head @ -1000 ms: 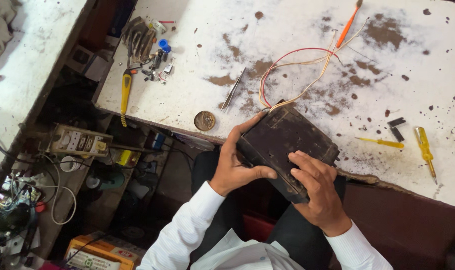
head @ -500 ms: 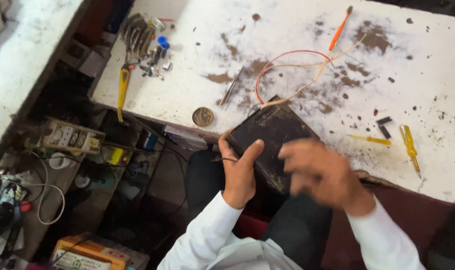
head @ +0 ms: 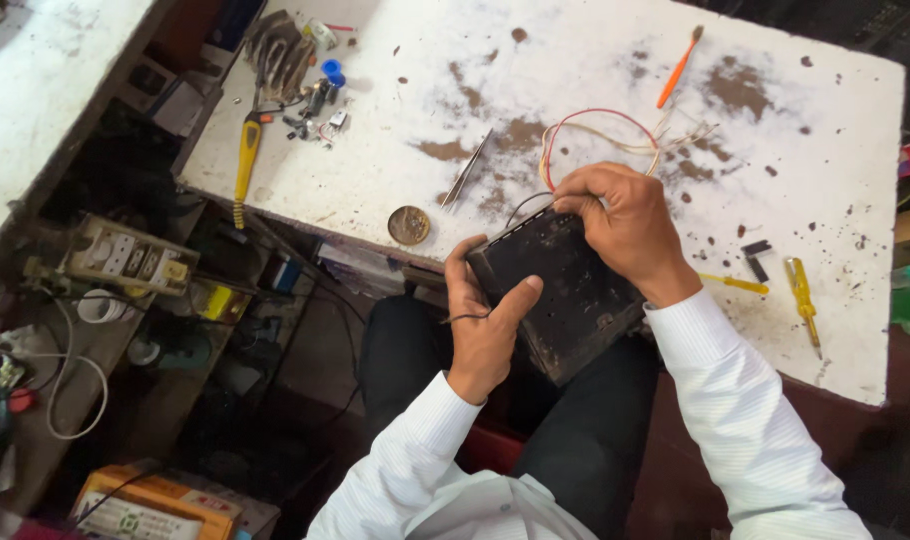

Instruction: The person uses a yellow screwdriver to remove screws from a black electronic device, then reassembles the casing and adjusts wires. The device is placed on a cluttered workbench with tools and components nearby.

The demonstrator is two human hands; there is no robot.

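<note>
Under right hand (head: 630, 225), box (head: 565, 290) edge seemingly hidden

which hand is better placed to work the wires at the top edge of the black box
Right. The right hand already rests on the far edge of the black box, beside the wires. The left hand grips the box's near-left side, steadying it.

Both arms are in long white sleeves with fine, faint stripes. The left sleeve (head: 405, 470) ends in a plain cuff at the wrist, and the right sleeve (head: 735, 400) has a wider buttoned-looking cuff near the hand. Both hands, left hand (head: 485, 330) and right hand (head: 625, 225), are bare: no rings, watch or gloves show. Dark trousers (head: 575, 450) cover the legs. A white shirt front (head: 485, 510) shows near.
</note>
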